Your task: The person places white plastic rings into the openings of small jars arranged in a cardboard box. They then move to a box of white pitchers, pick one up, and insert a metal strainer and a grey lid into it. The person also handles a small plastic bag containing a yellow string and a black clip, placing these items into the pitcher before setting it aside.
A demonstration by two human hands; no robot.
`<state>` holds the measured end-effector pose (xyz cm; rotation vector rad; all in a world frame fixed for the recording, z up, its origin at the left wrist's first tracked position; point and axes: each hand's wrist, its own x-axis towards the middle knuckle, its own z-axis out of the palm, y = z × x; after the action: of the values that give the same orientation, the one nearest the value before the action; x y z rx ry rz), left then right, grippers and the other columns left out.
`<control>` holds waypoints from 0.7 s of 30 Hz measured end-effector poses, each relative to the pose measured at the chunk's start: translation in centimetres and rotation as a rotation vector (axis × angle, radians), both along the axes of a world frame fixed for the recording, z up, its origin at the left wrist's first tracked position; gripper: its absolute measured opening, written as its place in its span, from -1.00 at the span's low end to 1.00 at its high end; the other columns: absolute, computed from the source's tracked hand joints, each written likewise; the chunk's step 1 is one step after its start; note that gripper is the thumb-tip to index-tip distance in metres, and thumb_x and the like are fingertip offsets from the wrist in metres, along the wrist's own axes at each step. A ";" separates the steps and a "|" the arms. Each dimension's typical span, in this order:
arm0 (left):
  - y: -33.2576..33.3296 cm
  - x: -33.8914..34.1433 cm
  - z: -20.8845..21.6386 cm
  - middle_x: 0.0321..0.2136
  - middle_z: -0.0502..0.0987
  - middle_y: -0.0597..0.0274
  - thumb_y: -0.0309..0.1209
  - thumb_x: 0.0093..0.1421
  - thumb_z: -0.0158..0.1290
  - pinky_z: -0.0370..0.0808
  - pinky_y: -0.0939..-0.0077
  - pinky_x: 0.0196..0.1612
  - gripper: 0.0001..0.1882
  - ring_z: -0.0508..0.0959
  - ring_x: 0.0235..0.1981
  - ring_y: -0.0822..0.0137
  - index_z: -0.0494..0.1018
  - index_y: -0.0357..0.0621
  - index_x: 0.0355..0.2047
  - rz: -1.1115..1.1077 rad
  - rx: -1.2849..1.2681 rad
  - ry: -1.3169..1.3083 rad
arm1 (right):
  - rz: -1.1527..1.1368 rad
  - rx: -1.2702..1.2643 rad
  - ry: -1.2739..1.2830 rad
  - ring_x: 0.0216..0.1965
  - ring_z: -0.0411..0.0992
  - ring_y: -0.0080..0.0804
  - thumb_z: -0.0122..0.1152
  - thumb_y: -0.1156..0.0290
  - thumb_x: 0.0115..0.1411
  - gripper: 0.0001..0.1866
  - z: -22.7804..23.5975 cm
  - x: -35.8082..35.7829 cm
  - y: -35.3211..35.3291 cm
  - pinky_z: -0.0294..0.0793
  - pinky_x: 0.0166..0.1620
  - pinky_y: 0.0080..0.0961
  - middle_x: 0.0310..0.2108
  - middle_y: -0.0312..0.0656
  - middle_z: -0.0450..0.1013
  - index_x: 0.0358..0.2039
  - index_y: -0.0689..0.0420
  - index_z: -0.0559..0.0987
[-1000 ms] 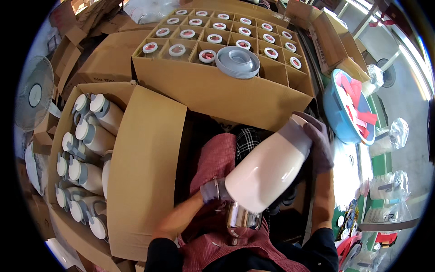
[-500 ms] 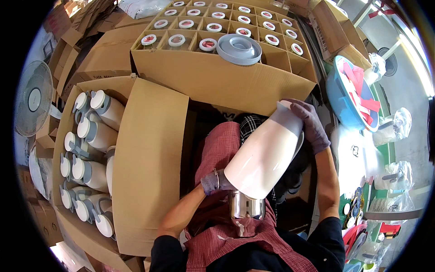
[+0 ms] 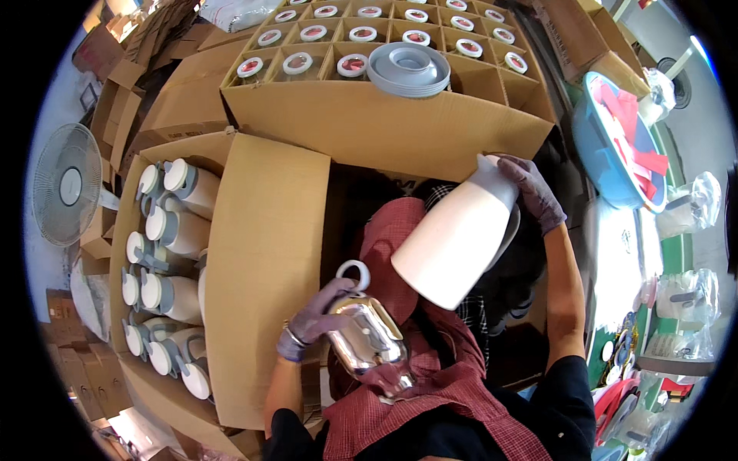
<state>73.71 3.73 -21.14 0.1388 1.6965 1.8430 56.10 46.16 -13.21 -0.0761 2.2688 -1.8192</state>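
My left hand [image 3: 314, 316] is closed around the upper end of a shiny silver flask liner [image 3: 367, 336], tilted above my lap. A pale grey ring [image 3: 353, 273] shows at the liner's top, beside my fingers. My right hand [image 3: 532, 192] grips a white jug [image 3: 450, 244] by its grey neck and spout end. The jug hangs slanted, its wide end toward me, apart from the liner. Its grey handle [image 3: 503, 244] is partly seen along the right side. Both hands wear greyish-purple gloves.
On the left an open carton [image 3: 269, 284] holds several white-and-grey jugs. Ahead, a divided carton [image 3: 384, 127] holds several white-rimmed, red-centred pieces, with stacked grey round parts [image 3: 407, 71] on its edge. A blue basin [image 3: 603, 165] of red strips and bagged jugs [image 3: 686, 294] stand right.
My left hand has left the jug's wide end and now holds the silver liner, which has come out from beneath the jug and tilted leftward. My right hand still holds the jug.
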 end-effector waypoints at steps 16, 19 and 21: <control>4.1 -3.4 3.9 0.17 0.36 -0.05 0.05 0.01 0.19 0.32 0.24 0.25 0.01 0.39 0.19 0.13 0.08 -0.30 0.33 0.194 0.355 -0.047 | 0.029 -0.293 -0.005 -0.49 0.43 -0.66 0.17 0.44 0.26 -0.71 3.2 5.7 -11.1 0.43 -0.41 -0.71 -0.41 -0.32 0.51 -0.04 0.28 0.51; 4.5 -2.2 1.8 0.22 0.31 -0.10 0.29 0.15 -0.05 0.30 0.05 0.28 -0.03 0.34 0.24 0.02 0.13 -0.25 0.31 0.346 -0.011 0.154 | 0.090 -0.482 -0.213 -0.51 0.42 -0.70 0.13 0.40 0.29 -0.68 6.3 7.3 -9.7 0.42 -0.45 -0.78 -0.38 -0.29 0.50 0.00 0.28 0.50; 4.9 -2.5 0.7 0.24 0.30 -0.02 0.25 0.23 -0.17 0.26 0.06 0.30 -0.14 0.32 0.26 0.05 0.18 -0.20 0.29 0.545 0.341 0.028 | 0.178 -0.520 -0.194 -0.52 0.43 -0.70 0.12 0.42 0.29 -0.68 6.5 8.5 -10.6 0.44 -0.44 -0.76 -0.35 -0.29 0.50 0.02 0.27 0.48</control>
<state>71.25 8.63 -20.47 -0.1795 1.5186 2.5344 64.62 35.57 -6.73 -0.1741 1.5642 -2.1582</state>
